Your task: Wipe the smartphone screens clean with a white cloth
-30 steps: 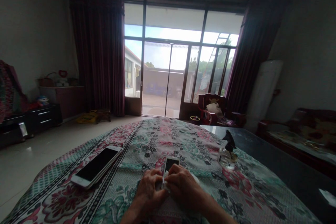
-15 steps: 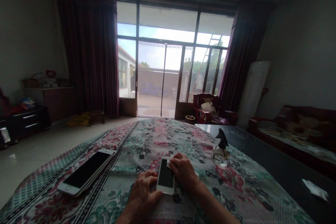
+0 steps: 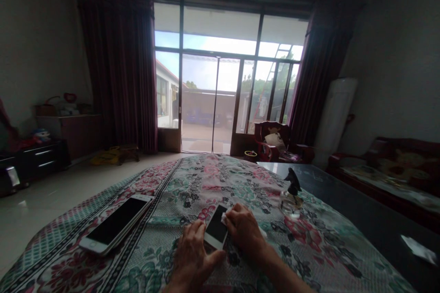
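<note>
A small white phone (image 3: 217, 230) with a dark screen lies on the flowered cloth (image 3: 192, 183) near the front edge. My left hand (image 3: 193, 258) rests flat beside it and steadies its lower left edge. My right hand (image 3: 244, 229) presses a small white wipe (image 3: 224, 216) against the phone's upper right corner. A larger white phone (image 3: 117, 229) lies screen up on the cloth to the left, apart from both hands.
A small clear spray bottle (image 3: 290, 199) with a black trigger stands right of my right hand. A dark glossy table (image 3: 360, 219) extends to the right, with a white scrap (image 3: 419, 249) on it. Sofa, chair, cabinets and glass doors stand beyond.
A second ago both hands covered most of the small phone. The phone now lies exposed, tilted slightly, and my right hand with the wipe has moved to its top right corner.
</note>
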A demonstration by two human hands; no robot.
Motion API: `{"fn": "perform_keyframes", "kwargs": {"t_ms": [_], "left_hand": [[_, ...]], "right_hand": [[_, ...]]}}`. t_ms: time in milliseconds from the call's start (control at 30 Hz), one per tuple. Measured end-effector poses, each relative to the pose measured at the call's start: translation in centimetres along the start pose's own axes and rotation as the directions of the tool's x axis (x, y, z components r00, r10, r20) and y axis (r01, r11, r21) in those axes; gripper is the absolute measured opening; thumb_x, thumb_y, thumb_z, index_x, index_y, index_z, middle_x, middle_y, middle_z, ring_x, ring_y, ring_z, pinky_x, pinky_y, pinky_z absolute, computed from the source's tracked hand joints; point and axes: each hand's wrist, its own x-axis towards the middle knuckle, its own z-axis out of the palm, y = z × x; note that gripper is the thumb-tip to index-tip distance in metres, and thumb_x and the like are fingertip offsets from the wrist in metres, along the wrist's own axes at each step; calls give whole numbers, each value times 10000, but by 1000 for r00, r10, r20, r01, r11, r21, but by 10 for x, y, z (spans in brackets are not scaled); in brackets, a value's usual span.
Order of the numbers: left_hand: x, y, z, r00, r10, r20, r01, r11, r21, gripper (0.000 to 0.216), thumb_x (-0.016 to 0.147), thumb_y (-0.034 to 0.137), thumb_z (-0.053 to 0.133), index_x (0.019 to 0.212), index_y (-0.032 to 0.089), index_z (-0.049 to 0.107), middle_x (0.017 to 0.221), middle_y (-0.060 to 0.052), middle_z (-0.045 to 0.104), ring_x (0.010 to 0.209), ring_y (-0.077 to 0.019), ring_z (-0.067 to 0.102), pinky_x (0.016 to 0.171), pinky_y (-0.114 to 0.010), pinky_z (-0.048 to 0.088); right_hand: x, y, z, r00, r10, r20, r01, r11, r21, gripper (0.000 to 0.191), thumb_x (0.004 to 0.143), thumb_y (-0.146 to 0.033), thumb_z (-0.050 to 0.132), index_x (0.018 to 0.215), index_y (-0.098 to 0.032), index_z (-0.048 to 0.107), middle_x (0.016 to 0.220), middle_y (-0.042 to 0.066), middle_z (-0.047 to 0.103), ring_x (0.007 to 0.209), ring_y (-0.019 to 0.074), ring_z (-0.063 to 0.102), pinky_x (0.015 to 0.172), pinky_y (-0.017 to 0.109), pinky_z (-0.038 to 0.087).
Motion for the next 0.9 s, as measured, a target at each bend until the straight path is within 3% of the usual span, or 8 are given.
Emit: {"fn": "perform_keyframes", "kwargs": {"t_ms": [300,600,900], "left_hand": [[4,3,6,998,-62,-31,65,992,104,635,711,338,550,1278,53,517,1348,-158,516,1266,-288,427,1074,-364,308],[9,0,-5,1000,0,-22,1,998,58,549,722,387,542,1169,73,603,1272,-150,561,1188,-284,487,1034,-361,359],[7,2,-10,1000,3,-25,-2,1000,29,528,637,364,594,1102,114,622,1211,-122,588,1138,-281,507,996,-344,377]], "right_hand": [[-6,-8,-3,1000,-17,21,16,1000,25,218,888,-266,508,762,-210,677,890,42,601,869,158,549,811,253,370],[-20,-25,0,983,-170,76,160,980,122,100,837,-242,584,802,-239,678,901,8,586,876,148,526,828,256,355],[1,13,-9,1000,5,10,-5,1000,13,233,916,-315,496,847,-235,703,907,31,610,887,153,558,827,259,363]]}}
